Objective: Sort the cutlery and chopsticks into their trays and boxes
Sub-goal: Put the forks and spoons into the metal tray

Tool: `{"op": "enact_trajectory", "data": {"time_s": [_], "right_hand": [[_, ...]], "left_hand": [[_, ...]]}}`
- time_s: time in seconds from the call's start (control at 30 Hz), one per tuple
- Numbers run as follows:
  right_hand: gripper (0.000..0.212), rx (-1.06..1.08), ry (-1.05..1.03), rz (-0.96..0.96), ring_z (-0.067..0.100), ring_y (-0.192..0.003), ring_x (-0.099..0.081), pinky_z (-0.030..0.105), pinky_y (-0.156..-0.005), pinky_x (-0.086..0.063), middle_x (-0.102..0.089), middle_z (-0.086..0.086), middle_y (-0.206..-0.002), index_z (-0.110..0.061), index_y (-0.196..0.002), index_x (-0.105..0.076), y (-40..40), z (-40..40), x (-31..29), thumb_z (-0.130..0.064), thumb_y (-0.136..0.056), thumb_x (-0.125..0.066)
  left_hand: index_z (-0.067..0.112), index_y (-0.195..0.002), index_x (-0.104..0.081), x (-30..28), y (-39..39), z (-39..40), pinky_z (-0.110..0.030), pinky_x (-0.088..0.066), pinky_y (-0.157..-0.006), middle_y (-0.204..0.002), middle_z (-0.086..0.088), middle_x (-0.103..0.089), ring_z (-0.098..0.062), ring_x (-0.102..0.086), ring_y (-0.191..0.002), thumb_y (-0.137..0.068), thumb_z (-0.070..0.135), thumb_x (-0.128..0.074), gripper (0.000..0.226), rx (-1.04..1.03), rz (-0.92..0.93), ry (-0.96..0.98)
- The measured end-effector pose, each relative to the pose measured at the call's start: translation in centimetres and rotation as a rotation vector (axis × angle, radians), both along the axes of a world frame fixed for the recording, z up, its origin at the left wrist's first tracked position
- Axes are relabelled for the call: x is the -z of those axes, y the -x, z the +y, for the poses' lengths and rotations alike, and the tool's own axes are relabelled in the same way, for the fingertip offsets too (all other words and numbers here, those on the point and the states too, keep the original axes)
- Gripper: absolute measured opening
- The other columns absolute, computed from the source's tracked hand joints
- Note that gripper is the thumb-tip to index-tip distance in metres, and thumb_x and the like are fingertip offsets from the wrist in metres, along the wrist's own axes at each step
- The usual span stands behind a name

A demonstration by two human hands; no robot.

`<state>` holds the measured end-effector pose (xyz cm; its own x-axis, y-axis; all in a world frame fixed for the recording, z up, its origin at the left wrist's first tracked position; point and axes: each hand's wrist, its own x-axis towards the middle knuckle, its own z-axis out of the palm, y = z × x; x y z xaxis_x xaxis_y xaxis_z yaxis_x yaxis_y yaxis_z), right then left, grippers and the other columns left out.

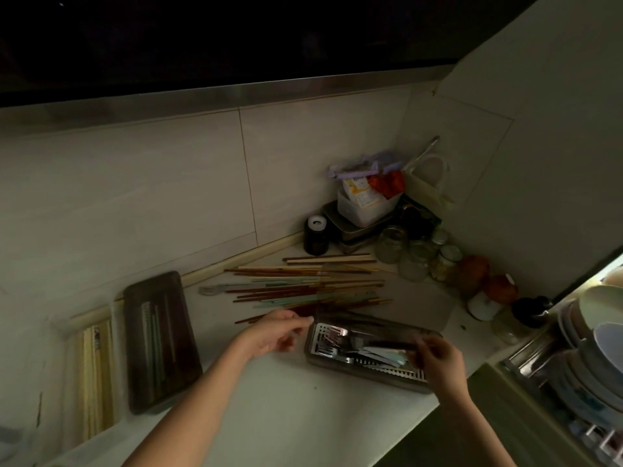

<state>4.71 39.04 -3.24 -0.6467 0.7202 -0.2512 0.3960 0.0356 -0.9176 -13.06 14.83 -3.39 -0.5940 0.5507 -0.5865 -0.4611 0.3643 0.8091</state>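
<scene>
A dark cutlery tray (397, 377) with a perforated metal insert lies on the counter and holds forks and spoons. My left hand (276, 333) pinches its far left corner. Over the tray's right part, my right hand (438, 360) is closed on a dark-handled utensil (387, 345) that lies across the cutlery. Behind the tray is a loose pile of brown, tan and pale green chopsticks (303, 284), with a small fork (209, 290) at its left end. At the left, a dark box (135, 375) holds pale green chopsticks, and a pale box (96, 372) holds bamboo chopsticks.
Glass jars (411, 257), a black canister (316, 235) and stacked containers (360, 210) crowd the back corner. A dish rack with plates (590, 358) stands at the right, past the counter edge. Tiled walls close the back and right sides.
</scene>
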Motion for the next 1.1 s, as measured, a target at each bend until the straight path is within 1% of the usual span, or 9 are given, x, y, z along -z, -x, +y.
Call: {"op": "enact_trajectory", "data": {"time_s": [0.17,0.27,0.33,0.43,0.53,0.6,0.7,0.87,1.1], "right_hand": [[0.026,-0.205,-0.205,-0.277,0.024,-0.086,-0.063,0.038,-0.070,-0.052,-0.066,0.013,-0.104,-0.008,-0.109,-0.063,0.1,-0.2,1.5,0.004,-0.091,-0.048],[0.033,-0.269,-0.386,-0.320,0.006,-0.074,-0.059,0.018,-0.058,-0.047,-0.065,0.007,-0.114,-0.015,-0.121,-0.058,0.9,-0.8,1.3,-0.002,-0.094,-0.044],[0.034,-0.296,-0.436,-0.395,0.008,-0.069,-0.060,0.024,-0.059,-0.052,-0.065,0.007,-0.114,-0.020,-0.123,-0.056,1.3,-1.1,1.4,-0.007,-0.095,-0.043],[0.039,-0.318,-0.526,-0.497,0.024,-0.079,-0.065,0.043,-0.073,-0.056,-0.066,0.004,-0.111,-0.028,-0.120,-0.057,1.7,-1.6,1.2,-0.007,-0.092,-0.040],[0.037,-0.301,-0.540,-0.456,0.026,-0.075,-0.065,0.044,-0.070,-0.056,-0.068,0.003,-0.107,-0.029,-0.114,-0.060,2.2,-2.2,1.2,-0.006,-0.090,-0.043],[0.032,-0.325,-0.540,-0.436,0.018,-0.068,-0.062,0.040,-0.068,-0.055,-0.068,0.001,-0.103,-0.029,-0.109,-0.061,2.5,-2.9,1.4,-0.007,-0.092,-0.044],[0.025,-0.352,-0.520,-0.391,0.015,-0.087,-0.063,0.037,-0.080,-0.053,-0.067,-0.002,-0.107,-0.028,-0.104,-0.062,2.4,-3.9,1.6,-0.010,-0.093,-0.049],[0.023,-0.368,-0.519,-0.308,0.016,-0.105,-0.057,0.032,-0.087,-0.047,-0.066,-0.004,-0.110,-0.026,-0.102,-0.064,1.1,-4.8,1.6,-0.008,-0.092,-0.054],[0.024,-0.378,-0.463,-0.286,0.014,-0.105,-0.058,0.027,-0.087,-0.048,-0.066,-0.005,-0.109,-0.025,-0.103,-0.064,0.2,-5.3,1.2,-0.005,-0.091,-0.055]], "left_hand": [[0.017,-0.087,-0.057,1.5,-0.4,0.0,-0.018,-0.034,-0.041,-0.066,0.004,-0.052,-0.006,-0.045,-0.048,-0.084,0.037,-0.067,0.022,0.114,0.174,0.215],[0.020,-0.077,-0.051,2.3,-0.8,0.3,-0.017,-0.039,-0.042,-0.066,0.005,-0.054,-0.004,-0.049,-0.048,-0.089,0.033,-0.062,0.021,0.307,0.249,0.349],[0.018,-0.072,-0.049,2.6,-0.7,0.2,-0.017,-0.041,-0.043,-0.065,0.003,-0.054,-0.003,-0.051,-0.044,-0.093,0.038,-0.055,0.029,0.377,0.225,0.338],[0.019,-0.069,-0.049,2.8,0.3,-0.9,-0.017,-0.039,-0.041,-0.060,0.002,-0.052,-0.005,-0.048,-0.041,-0.095,0.043,-0.048,0.036,0.294,0.305,0.340],[0.023,-0.071,-0.052,3.1,2.6,-2.8,-0.019,-0.037,-0.041,-0.062,0.001,-0.053,-0.008,-0.046,-0.044,-0.097,0.035,-0.047,0.029,0.076,0.442,0.348],[0.021,-0.080,-0.055,3.2,4.6,-4.0,-0.022,-0.042,-0.048,-0.073,-0.002,-0.059,-0.011,-0.053,-0.055,-0.097,0.029,-0.046,0.021,-0.015,0.554,0.405],[0.013,-0.106,-0.061,3.5,7.6,-5.3,-0.033,-0.049,-0.079,-0.105,-0.009,-0.064,-0.020,-0.060,-0.091,-0.099,0.025,-0.042,0.023,0.012,0.712,0.528],[0.010,-0.140,-0.041,4.9,11.1,-5.9,-0.039,-0.032,-0.110,-0.145,-0.015,-0.040,-0.031,-0.040,-0.131,-0.101,0.015,-0.033,0.040,0.206,0.862,0.722],[0.016,-0.131,-0.051,6.2,11.5,-5.5,-0.037,-0.042,-0.099,-0.131,-0.010,-0.052,-0.027,-0.051,-0.116,-0.098,0.018,-0.041,0.034,0.224,1.012,0.834]]}}
